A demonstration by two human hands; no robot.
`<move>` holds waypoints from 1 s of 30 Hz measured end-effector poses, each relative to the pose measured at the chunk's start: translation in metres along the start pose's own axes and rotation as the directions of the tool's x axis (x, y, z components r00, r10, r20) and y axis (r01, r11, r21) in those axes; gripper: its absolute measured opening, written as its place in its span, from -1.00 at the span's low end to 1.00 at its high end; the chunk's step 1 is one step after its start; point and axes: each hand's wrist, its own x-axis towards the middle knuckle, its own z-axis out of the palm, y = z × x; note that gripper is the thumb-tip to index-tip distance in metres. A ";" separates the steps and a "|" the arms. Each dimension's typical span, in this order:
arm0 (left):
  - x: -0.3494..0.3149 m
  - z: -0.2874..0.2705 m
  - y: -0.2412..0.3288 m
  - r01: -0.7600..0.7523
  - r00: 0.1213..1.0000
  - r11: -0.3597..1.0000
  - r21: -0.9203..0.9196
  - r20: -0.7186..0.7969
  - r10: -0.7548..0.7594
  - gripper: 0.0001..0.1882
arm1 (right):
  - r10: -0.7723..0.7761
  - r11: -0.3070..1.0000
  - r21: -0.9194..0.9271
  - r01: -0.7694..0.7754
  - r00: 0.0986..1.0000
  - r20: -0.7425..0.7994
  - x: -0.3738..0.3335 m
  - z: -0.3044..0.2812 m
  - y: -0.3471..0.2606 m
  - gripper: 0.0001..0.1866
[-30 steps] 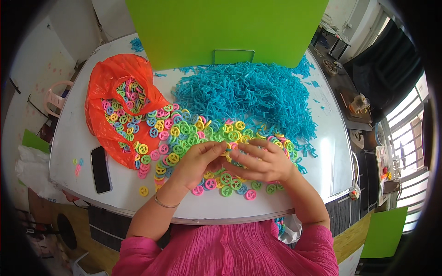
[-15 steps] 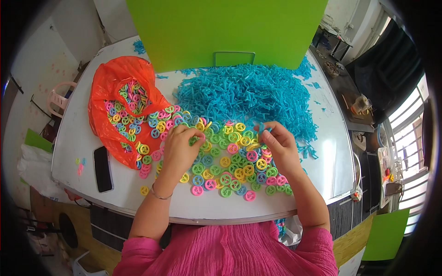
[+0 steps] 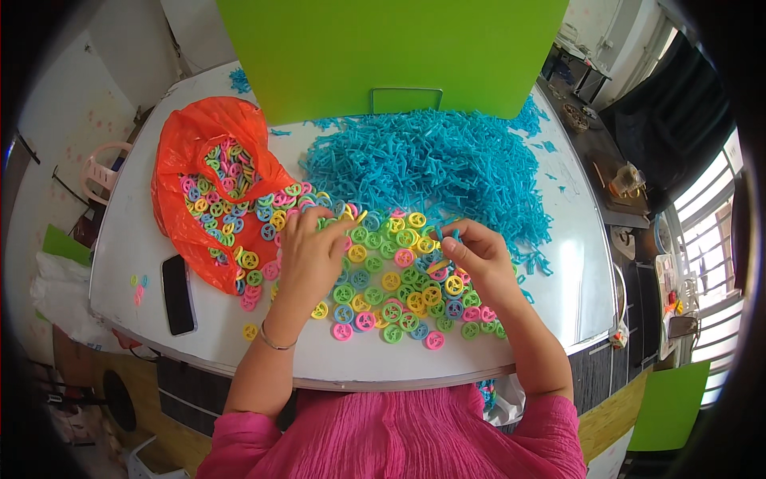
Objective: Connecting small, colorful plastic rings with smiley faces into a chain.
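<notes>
Small plastic wheels (image 3: 391,281) in pink, yellow, green and blue lie spread across the white table. My left hand (image 3: 309,254) reaches over their left part, thumb apart from the curled fingers; nothing shows between them. At the right of the wheels, my right hand (image 3: 479,257) pinches a small blue plastic piece (image 3: 447,235) between thumb and fingertips. Its exact shape is partly hidden by the fingers. Beyond both hands rises a big heap of similar blue plastic pieces (image 3: 423,160).
A red plastic bag (image 3: 179,136) lies on its side at left, wheels spilling from it. Near it rests a black phone (image 3: 179,294). Behind the blue heap stands a tall green panel (image 3: 391,56) with a metal wire loop (image 3: 405,89). The white table (image 3: 335,363) has a curved front edge.
My left hand's pinch has loosened, and the pink wheel at its fingertips no longer shows there. My right hand has shifted slightly left and nearer, keeping the blue piece.
</notes>
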 end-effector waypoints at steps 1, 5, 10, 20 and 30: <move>-0.003 -0.004 0.003 -0.031 0.997 0.999 -0.027 0.067 0.033 -0.79 | 0.000 1.000 0.001 0.000 1.000 0.001 0.000 0.001 0.000 -0.81; -0.008 0.002 0.000 -0.003 0.978 0.996 -0.095 0.206 0.023 -0.79 | 0.021 0.997 -0.079 -0.020 1.000 0.014 -0.001 0.000 0.000 -0.81; -0.009 0.006 0.007 -0.030 0.976 0.997 -0.077 0.214 0.046 -0.77 | 0.021 0.983 -0.182 -0.017 1.000 0.021 -0.001 0.002 0.013 -0.76; -0.011 0.010 0.005 -0.057 0.966 0.983 -0.176 0.239 0.098 -0.77 | 0.063 0.932 -0.360 -0.053 0.998 0.015 0.000 0.007 0.026 -0.71; -0.011 0.006 0.006 -0.036 0.944 0.981 -0.191 0.316 0.096 -0.74 | 0.069 0.928 -0.366 -0.063 0.998 0.005 0.000 0.007 0.026 -0.72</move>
